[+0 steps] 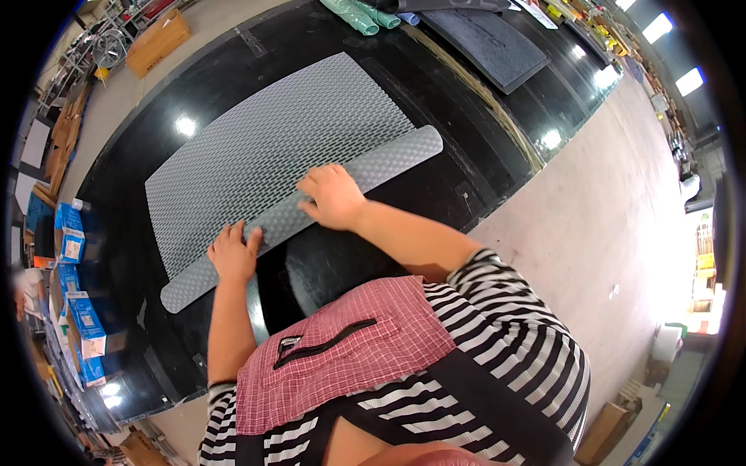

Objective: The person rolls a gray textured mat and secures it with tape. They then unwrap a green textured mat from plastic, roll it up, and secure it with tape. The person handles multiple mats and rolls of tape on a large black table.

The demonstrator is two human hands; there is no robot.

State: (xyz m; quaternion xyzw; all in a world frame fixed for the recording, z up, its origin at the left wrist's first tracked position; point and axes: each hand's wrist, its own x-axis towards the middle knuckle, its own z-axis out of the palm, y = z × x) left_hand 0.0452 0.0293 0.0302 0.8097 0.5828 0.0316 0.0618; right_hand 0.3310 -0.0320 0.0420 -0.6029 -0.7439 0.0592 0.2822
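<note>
A grey mat (pixel 256 132) with a ribbed, woven-looking texture lies on a black table (pixel 420 202). Its near edge is rolled into a long tube (pixel 396 155) running from lower left to upper right. Toward the left end of the roll, my left hand (pixel 233 252) curls its fingers over the top, thumb to the right. Farther right along the roll, my right hand (pixel 334 198) holds it from above with bent fingers, thumb on the near side. The mat's far part lies flat; its underside is hidden.
Dark grey mats (pixel 486 43) are stacked at the far right of the table, near green plastic rolls (pixel 353 14). Blue-and-white boxes (pixel 81 318) line the left edge. A cardboard box (pixel 158 43) stands beyond at far left. Pale floor (pixel 590 210) extends to the right.
</note>
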